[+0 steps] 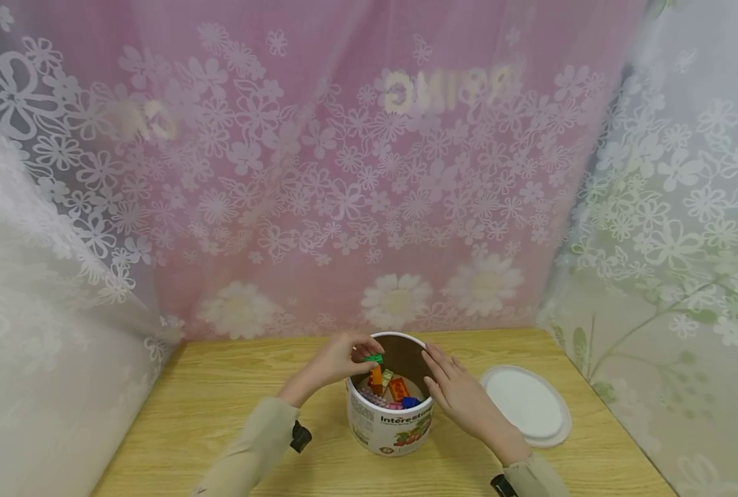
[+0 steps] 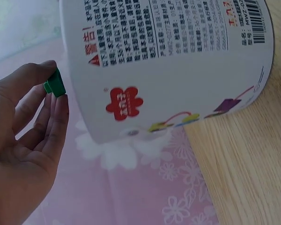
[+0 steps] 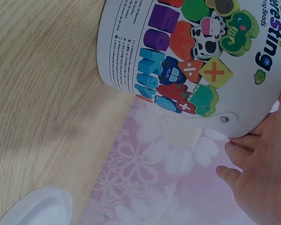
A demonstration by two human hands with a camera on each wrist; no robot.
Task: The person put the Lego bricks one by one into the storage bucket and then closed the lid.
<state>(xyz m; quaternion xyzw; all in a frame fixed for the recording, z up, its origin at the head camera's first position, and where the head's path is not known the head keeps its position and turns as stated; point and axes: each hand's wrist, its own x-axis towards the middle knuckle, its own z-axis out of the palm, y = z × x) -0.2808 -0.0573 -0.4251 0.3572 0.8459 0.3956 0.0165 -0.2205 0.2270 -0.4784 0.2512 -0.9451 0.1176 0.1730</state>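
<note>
A white printed bucket (image 1: 362, 417) stands on the table, holding colourful toy bricks. My left hand (image 1: 333, 360) reaches over its left rim, pinching a green toy brick (image 1: 374, 359) between thumb and fingertips; the left wrist view shows this green brick (image 2: 56, 84) just past the rim. Below it in the head view is an orange brick (image 1: 376, 376). Another orange brick (image 1: 398, 389), a blue brick (image 1: 409, 402) and a bumpy purple piece (image 1: 371, 397) lie inside. On the right side, my right hand (image 1: 462, 397) rests at the rim with its fingers extended.
A round white lid (image 1: 524, 404) lies on the wooden table (image 1: 219, 400) to the right of the bucket. Flower-patterned curtains (image 1: 344, 172) hang behind the table and along both sides. Each wrist wears a black strap or camera mount.
</note>
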